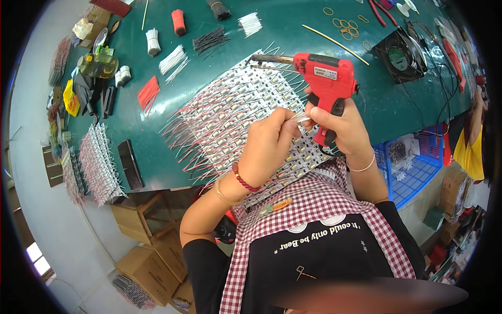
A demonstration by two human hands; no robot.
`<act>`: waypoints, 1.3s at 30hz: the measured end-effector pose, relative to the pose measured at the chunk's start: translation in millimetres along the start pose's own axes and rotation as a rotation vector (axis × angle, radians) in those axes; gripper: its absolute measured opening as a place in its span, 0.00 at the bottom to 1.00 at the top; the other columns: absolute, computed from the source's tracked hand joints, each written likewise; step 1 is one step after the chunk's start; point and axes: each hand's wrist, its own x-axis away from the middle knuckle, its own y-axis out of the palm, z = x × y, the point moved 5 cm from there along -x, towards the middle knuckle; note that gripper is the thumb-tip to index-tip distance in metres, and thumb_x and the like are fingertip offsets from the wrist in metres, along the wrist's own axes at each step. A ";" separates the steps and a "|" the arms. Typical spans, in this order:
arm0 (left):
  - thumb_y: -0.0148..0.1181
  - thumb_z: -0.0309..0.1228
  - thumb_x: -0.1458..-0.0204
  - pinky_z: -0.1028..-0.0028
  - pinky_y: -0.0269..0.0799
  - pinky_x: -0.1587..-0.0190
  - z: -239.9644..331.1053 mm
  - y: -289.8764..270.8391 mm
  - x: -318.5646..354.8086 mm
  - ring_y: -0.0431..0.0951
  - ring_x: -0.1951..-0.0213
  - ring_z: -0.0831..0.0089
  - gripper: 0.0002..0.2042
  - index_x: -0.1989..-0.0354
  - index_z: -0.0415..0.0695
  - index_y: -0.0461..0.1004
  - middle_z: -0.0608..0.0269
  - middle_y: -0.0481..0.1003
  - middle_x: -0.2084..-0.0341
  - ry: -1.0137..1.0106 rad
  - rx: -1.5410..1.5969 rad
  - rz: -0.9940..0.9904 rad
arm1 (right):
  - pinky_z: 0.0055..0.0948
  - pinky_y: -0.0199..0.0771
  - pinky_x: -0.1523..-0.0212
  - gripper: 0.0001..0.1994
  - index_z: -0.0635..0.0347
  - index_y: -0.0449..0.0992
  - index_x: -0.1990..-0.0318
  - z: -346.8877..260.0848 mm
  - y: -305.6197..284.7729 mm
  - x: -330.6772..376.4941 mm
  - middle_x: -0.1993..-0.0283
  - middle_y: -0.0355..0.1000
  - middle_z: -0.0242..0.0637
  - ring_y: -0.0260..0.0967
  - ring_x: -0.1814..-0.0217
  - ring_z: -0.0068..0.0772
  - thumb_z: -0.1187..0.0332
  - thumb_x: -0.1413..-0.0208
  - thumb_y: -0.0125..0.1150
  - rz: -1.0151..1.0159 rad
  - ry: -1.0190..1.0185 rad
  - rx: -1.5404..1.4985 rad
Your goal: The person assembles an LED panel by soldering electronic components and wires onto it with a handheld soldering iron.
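Note:
My right hand point(345, 125) is wrapped round the grip of a red soldering gun point(327, 78), whose metal tip points left over the boards. My left hand point(269, 138) is closed in a pinch, its fingertips meeting my right fingers around a small whitish piece too small to name. Beneath both hands lies a broad panel of white circuit boards point(230, 112) in rows, with small components and thin red and white wires sticking out along the left side. The panel's lower edge reaches my checked apron point(314, 193).
On the green table point(272, 26) lie bundles of white wires point(172, 59), black wires point(209, 40) and red wires point(149, 94). A black fan point(400, 55) stands at the right, near rubber bands point(346, 25) and a thin stick point(334, 44). A blue basket point(413, 172) is at the lower right.

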 end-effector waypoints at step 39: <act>0.61 0.18 0.60 0.69 0.68 0.67 -56.3 -104.5 -65.0 0.70 0.70 0.65 0.13 0.63 0.40 0.78 0.61 0.67 0.75 0.670 -0.737 0.128 | 0.18 0.61 0.85 0.07 0.64 0.73 0.65 -18.0 6.8 -29.5 0.84 0.67 0.27 0.64 0.86 0.17 0.70 0.44 0.64 0.047 0.010 0.325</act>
